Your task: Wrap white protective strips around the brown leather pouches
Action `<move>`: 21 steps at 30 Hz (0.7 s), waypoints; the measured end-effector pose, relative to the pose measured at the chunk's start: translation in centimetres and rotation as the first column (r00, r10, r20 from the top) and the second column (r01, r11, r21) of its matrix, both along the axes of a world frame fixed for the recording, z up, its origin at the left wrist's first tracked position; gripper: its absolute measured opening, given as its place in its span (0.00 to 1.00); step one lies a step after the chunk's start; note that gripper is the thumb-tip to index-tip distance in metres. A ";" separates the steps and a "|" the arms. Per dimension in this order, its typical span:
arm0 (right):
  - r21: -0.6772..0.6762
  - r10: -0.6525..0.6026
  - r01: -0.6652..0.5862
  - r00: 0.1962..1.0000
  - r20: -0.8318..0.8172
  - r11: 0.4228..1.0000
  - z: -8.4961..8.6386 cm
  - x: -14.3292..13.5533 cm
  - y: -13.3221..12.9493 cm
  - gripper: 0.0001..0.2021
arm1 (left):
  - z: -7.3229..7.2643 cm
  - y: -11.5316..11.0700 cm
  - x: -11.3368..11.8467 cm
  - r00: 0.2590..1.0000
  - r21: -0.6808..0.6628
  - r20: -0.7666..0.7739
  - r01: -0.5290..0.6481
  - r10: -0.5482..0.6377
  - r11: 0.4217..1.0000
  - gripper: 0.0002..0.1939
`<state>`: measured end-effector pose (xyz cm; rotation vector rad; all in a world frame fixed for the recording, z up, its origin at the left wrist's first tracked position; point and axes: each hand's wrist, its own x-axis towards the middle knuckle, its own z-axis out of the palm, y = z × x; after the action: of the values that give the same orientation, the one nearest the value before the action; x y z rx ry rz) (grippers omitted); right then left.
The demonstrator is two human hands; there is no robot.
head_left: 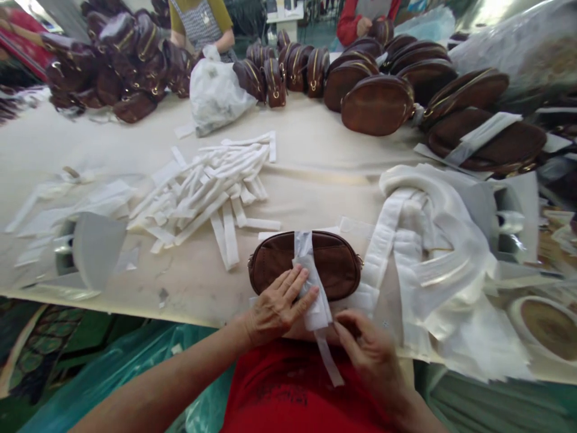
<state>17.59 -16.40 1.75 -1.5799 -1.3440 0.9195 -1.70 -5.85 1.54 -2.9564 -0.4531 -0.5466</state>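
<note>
A brown oval bag [270, 260] lies at the table's front edge, with a white strip [319, 308] running over its middle and hanging past its lower side. My left hand [278, 304] rests flat with extended fingers on the bag and strip. My right hand [367, 346] is just right of the strip's lower part, its thumb and forefinger pinched together near the strip's edge; whatever is between them is too small to make out. A narrow translucent tail [329, 359] hangs below the strip, over the red shirt.
White folded strips [211, 186] lie piled left of centre. Stacked white material [433, 240] is at the right, beside a round roll [547, 325]. Brown bags [378, 103] line the back, near a white plastic bag [219, 93]. Other people stand across the table.
</note>
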 end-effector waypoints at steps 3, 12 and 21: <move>0.405 0.051 -0.241 0.903 0.426 0.882 0.5 1.7 1.2 0.16 | 0.1 -0.1 0.0 1.000 -0.015 0.007 -0.007 0.007 1.000 0.19; 0.461 0.148 -0.469 0.804 0.576 0.753 -1.1 1.9 4.0 0.21 | -0.2 -0.3 0.0 0.998 -0.027 0.062 -0.011 0.012 1.000 0.17; 0.460 0.179 -0.494 0.800 0.572 0.737 -1.9 1.6 3.7 0.25 | 0.0 0.3 0.4 0.988 -0.103 0.151 -0.013 0.029 0.995 0.12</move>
<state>19.20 -12.74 -0.14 -1.0969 -2.1078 0.2101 -1.31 -5.57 1.54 -3.0147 -0.5417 -0.7740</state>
